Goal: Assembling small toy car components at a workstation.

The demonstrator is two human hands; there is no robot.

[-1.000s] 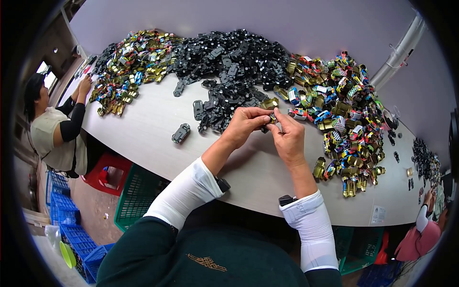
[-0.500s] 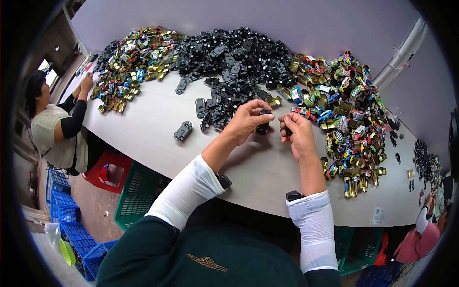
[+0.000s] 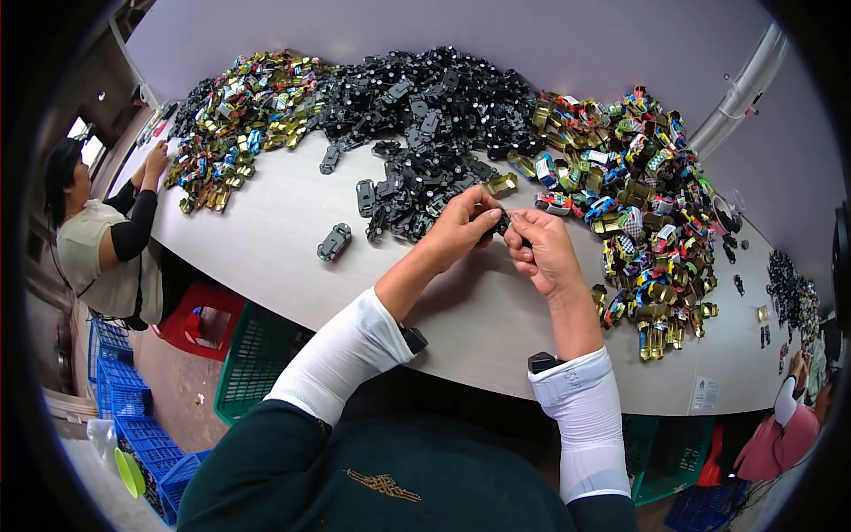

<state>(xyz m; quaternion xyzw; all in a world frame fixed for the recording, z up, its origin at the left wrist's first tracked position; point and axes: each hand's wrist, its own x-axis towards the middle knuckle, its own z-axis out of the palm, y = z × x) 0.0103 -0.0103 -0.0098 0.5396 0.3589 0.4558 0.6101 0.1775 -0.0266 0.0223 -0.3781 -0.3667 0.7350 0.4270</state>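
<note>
Left hand [image 3: 463, 223] and right hand [image 3: 542, 251] meeting over pale table [image 3: 266, 222], fingers [image 3: 483, 213] pinched narrow on small black toy-car part [image 3: 502, 223] between both fingertips, black parts heap [image 3: 425, 115] at 11 o'clock.

A toy assembly workshop: a long table [image 3: 266, 222] heaped with toy car parts [image 3: 425, 106], plastic crates [image 3: 257, 363] beneath.

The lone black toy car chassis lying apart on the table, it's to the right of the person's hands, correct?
Not quite. In the head view the lone black toy car chassis lies to the left of the person's hands, beyond the left hand, apart on the pale table. The right hand is on the far side from it.
</note>
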